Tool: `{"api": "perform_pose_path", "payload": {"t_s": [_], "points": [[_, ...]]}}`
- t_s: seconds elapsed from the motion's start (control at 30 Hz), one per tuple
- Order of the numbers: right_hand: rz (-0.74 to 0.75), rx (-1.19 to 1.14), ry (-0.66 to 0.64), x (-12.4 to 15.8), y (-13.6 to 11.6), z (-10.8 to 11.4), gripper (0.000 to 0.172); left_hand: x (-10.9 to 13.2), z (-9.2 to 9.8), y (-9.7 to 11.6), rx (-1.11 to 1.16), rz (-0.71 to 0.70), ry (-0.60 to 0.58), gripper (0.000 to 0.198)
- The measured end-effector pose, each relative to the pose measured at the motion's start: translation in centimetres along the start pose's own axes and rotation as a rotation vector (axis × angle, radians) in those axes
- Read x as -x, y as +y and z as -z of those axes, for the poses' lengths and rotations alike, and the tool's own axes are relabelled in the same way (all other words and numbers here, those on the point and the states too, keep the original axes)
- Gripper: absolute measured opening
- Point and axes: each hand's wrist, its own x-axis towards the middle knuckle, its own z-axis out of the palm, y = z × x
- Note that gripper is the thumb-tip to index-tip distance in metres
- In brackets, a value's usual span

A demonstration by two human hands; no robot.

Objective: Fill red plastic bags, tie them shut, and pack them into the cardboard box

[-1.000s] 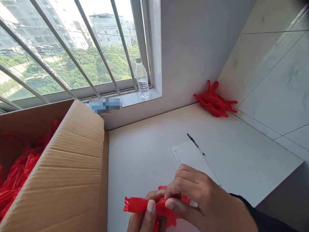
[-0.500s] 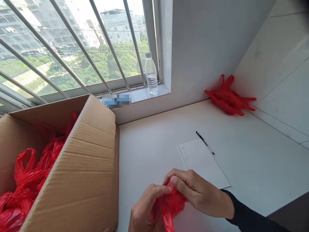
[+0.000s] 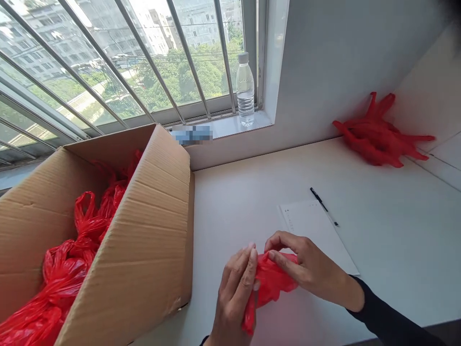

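Note:
A crumpled red plastic bag point(image 3: 275, 278) is held between both hands above the white table. My left hand point(image 3: 236, 293) is closed around the bag's left side, and a strip of red film hangs below its fingers. With thumb and forefinger, my right hand point(image 3: 300, 264) pinches the upper edge of the bag. Just behind the right hand lies a white paper pad point(image 3: 324, 233) with small markings, partly covered by that hand. A black-capped pen point(image 3: 324, 199) rests along the pad's far right edge.
At left, an open cardboard box point(image 3: 144, 245) contains several tied red plastic bags point(image 3: 68, 269). More red bags point(image 3: 382, 132) are heaped in the far right corner. On the sill of the barred window stands a water bottle point(image 3: 246, 91), beside a blurred blue item point(image 3: 192, 135).
My hands have moved slightly apart, and the red bag between them is more spread out. The left hand is more upright. The camera view has shifted, so the surroundings appear farther right.

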Motion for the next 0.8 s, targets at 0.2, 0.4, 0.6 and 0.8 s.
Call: {"api": "perform_pose_path", "payload": {"t_s": [0.2, 0.4, 0.6, 0.8], "points": [[-0.273, 0.168, 0.181, 2.7, 5.3, 1.5, 0.027, 6.8, 1.3, -3.2, -0.154, 0.222, -0.029, 0.051], [-0.262, -0.070, 0.252, 3.1, 5.3, -0.4, 0.028, 5.3, -0.2, -2.0, -0.166, 0.320, 0.003, 0.048], [-0.103, -0.033, 0.288, 4.0, 6.7, -6.7, 0.025, 3.8, -3.7, -1.8, -0.374, 0.002, -0.346, 0.060], [0.250, 0.351, 0.433, 4.4, 15.8, -10.8, 0.025, 6.5, -5.5, -2.8, -0.527, -0.008, -0.284, 0.063]]}}
